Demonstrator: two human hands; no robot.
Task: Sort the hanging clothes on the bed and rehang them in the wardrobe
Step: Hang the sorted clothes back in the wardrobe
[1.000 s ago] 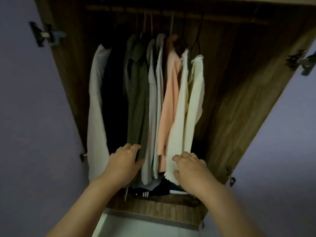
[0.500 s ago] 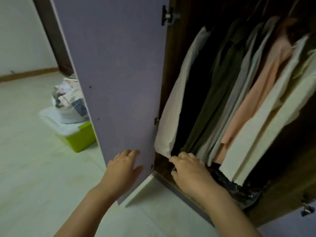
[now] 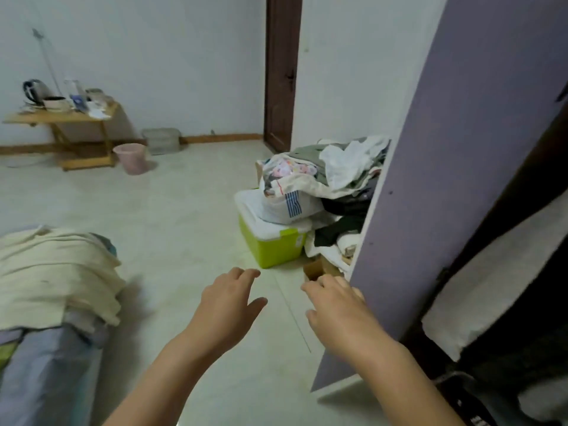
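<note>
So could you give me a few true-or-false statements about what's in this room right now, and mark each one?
1. Both hands hold clothes. False: the left hand is open over the floor, and the right hand holds no garment.
2. The purple wardrobe door stands open. True.
3. A pile of clothes sits atop the green storage box. True.
4. The pink bin stands on the wooden table. False: it stands on the floor beside the table.
5. A cream garment lies on the bed at the left. True.
</note>
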